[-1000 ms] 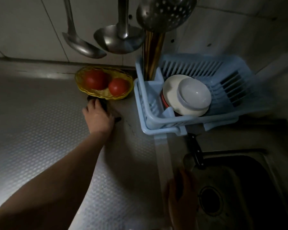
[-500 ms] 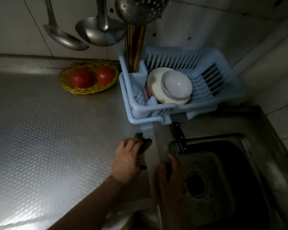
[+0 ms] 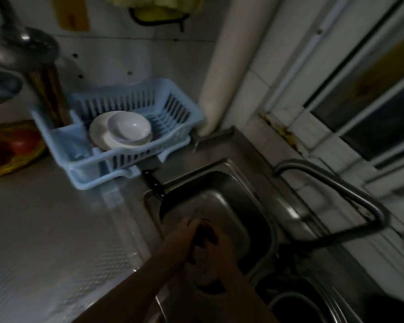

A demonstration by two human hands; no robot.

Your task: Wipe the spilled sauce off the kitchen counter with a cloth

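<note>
Both my hands are together over the steel sink [image 3: 261, 197]. My left hand [image 3: 181, 238] and my right hand [image 3: 216, 252] are closed around a small dark cloth [image 3: 202, 234], which shows only as a dark reddish patch between the fingers. The scene is dim and blurred. The textured metal counter [image 3: 51, 229] lies to the left of the sink; I cannot make out any sauce on it.
A light blue dish rack [image 3: 180, 117] with white bowls stands behind the sink. A black-handled knife [image 3: 153, 183] lies at the sink's rim. A yellow basket of tomatoes [image 3: 21, 157] sits far left. A curved tap [image 3: 350, 194] reaches over the right side; ladles hang upper left.
My left hand carried the cloth from the basket across the counter to the sink. My right hand has joined it over the basin. The view has swung to the right.
</note>
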